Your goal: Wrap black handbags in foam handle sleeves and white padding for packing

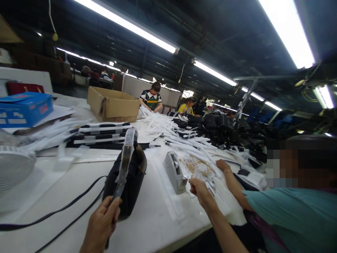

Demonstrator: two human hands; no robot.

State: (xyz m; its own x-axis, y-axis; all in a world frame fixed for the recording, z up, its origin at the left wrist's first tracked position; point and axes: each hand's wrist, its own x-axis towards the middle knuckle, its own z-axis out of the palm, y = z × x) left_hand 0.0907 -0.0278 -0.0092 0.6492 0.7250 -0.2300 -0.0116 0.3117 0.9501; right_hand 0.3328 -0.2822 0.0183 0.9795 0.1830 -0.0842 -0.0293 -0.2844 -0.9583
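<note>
My left hand (101,221) is closed around the near end of a handle (126,158) wrapped in clear plastic, which rises over a black handbag (129,193) on the white table. A long thin black strap (65,207) trails from the bag to the left. At the toothed end of a grey tape dispenser (175,174), my right hand (200,189) is closed in a pinch. Whatever lies between those fingertips is too small to make out. Paper tags with strings (198,167) lie in a heap just beyond the right hand.
A co-worker in a teal top (297,218) sits close on my right, one hand (223,166) on the table. White-wrapped strips (163,124) and black bags (216,123) are piled farther back. At left are a cardboard box (121,109), blue box (26,109) and fan (15,168).
</note>
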